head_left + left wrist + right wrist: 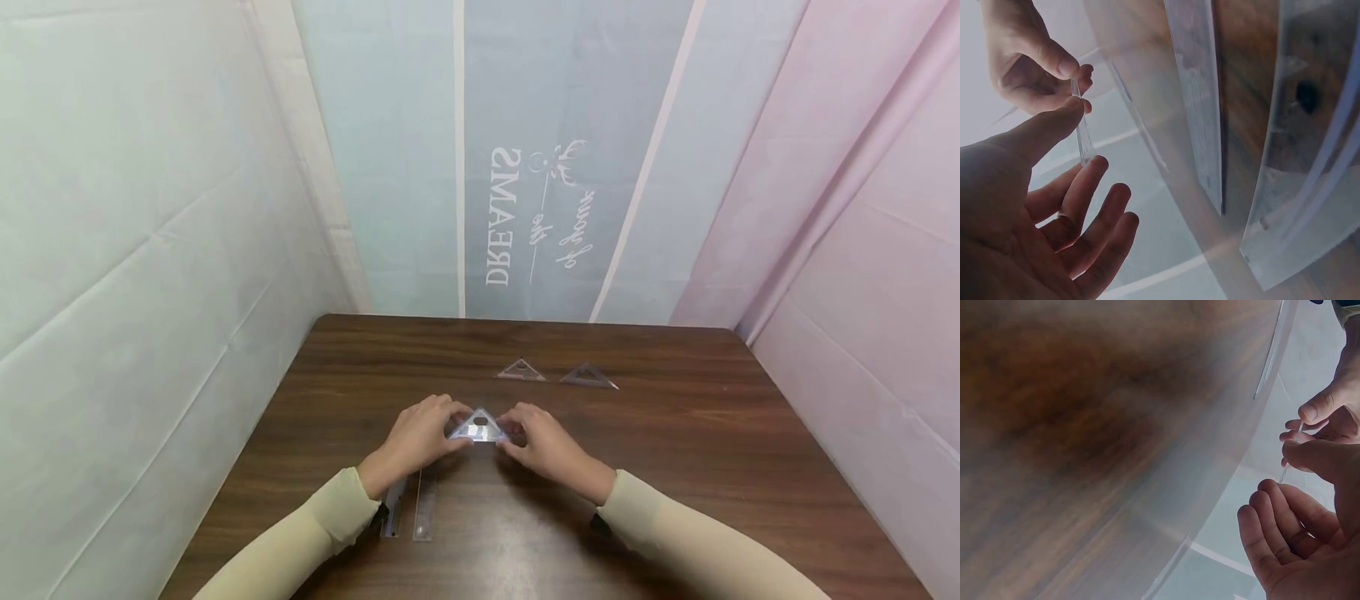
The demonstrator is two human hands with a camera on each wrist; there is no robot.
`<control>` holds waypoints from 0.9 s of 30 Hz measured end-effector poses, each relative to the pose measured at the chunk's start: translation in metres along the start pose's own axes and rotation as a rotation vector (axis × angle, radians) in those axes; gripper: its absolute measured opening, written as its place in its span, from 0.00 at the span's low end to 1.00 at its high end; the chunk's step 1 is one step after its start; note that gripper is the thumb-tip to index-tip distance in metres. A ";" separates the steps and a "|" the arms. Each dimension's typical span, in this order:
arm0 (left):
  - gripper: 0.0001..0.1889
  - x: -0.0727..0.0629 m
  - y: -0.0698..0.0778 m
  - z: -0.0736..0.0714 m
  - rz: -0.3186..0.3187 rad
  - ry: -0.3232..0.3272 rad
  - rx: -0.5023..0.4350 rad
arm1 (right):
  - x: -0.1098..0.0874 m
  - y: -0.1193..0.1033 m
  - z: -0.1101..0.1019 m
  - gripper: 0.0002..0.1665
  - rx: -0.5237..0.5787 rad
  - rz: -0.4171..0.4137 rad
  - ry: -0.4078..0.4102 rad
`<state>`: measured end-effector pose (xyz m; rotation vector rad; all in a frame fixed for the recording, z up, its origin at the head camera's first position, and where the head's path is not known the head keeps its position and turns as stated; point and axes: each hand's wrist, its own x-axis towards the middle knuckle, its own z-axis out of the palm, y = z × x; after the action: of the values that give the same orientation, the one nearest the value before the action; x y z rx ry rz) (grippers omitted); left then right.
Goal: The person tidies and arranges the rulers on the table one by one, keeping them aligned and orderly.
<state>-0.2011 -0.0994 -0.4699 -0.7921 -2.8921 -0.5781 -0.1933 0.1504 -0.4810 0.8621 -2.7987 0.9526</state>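
Two sleeves (285, 542) lie nearest the camera. The left hand (422, 433) and right hand (551, 442) pinch one transparent set square (482, 434) by opposite corners, above the table (675, 433). Apex: toward the table's far edge. Long edge: left to right. Also present: two flat set squares (517, 376) beyond, two rulers (423, 510) nearer.

Left hand (420, 433) and right hand (549, 443) bare. Long sleeves (277, 542), pale cream, wide cuffs (347, 502); black bit (379, 516) under each.
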 end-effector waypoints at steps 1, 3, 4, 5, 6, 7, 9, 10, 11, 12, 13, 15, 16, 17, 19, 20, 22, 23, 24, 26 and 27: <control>0.24 -0.001 0.001 0.000 0.006 0.002 0.005 | -0.002 -0.001 -0.001 0.16 -0.007 -0.010 0.002; 0.23 -0.004 0.002 0.000 0.018 0.005 0.015 | -0.005 -0.002 -0.002 0.16 -0.021 -0.023 -0.003; 0.24 -0.006 0.003 0.000 0.024 0.006 0.018 | -0.006 -0.003 -0.002 0.16 -0.025 -0.025 -0.010; 0.24 -0.007 0.004 0.000 0.030 0.005 0.019 | -0.008 -0.004 -0.003 0.16 -0.024 -0.030 -0.018; 0.24 -0.009 0.005 0.001 0.036 0.002 0.019 | -0.010 -0.004 -0.003 0.16 -0.028 -0.033 -0.029; 0.24 -0.012 0.006 0.001 0.040 -0.001 0.020 | -0.012 -0.005 -0.003 0.15 -0.027 -0.037 -0.039; 0.25 -0.016 0.007 0.001 0.049 -0.006 0.020 | -0.016 -0.006 -0.003 0.15 -0.023 -0.051 -0.057; 0.25 -0.018 0.008 0.001 0.054 -0.010 0.022 | -0.018 -0.006 -0.002 0.15 -0.025 -0.059 -0.064; 0.25 -0.021 0.009 0.001 0.059 -0.014 0.025 | -0.020 -0.007 -0.002 0.15 -0.023 -0.069 -0.071; 0.26 -0.023 0.010 0.001 0.064 -0.017 0.028 | -0.021 -0.007 -0.002 0.15 -0.027 -0.076 -0.074; 0.26 -0.025 0.011 0.002 0.069 -0.019 0.031 | -0.023 -0.007 -0.001 0.15 -0.026 -0.082 -0.078; 0.26 -0.028 0.012 0.002 0.076 -0.022 0.033 | -0.027 -0.008 0.000 0.15 -0.034 -0.098 -0.077; 0.27 -0.029 0.013 0.002 0.078 -0.025 0.034 | -0.029 -0.009 0.000 0.15 -0.037 -0.106 -0.076; 0.27 -0.031 0.014 0.002 0.081 -0.029 0.033 | -0.031 -0.009 0.000 0.15 -0.040 -0.116 -0.075; 0.27 -0.033 0.016 0.002 0.086 -0.042 0.033 | -0.034 -0.010 0.001 0.16 -0.050 -0.130 -0.072; 0.28 -0.035 0.016 0.003 0.089 -0.050 0.038 | -0.036 -0.011 0.001 0.16 -0.051 -0.132 -0.074; 0.28 -0.037 0.018 0.003 0.105 -0.064 0.054 | -0.039 -0.013 0.001 0.16 -0.051 -0.129 -0.086; 0.28 -0.039 0.019 0.004 0.114 -0.070 0.068 | -0.041 -0.014 0.001 0.16 -0.050 -0.122 -0.095; 0.28 -0.040 0.019 0.004 0.125 -0.072 0.085 | -0.042 -0.015 0.002 0.16 -0.050 -0.113 -0.104; 0.27 -0.042 0.021 0.005 0.151 -0.072 0.120 | -0.044 -0.016 0.003 0.17 -0.053 -0.097 -0.124; 0.27 -0.044 0.022 0.006 0.162 -0.073 0.134 | -0.045 -0.017 0.003 0.17 -0.055 -0.092 -0.133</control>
<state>-0.1523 -0.1005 -0.4757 -1.0343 -2.8575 -0.3425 -0.1457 0.1596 -0.4842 1.0740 -2.8498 0.8311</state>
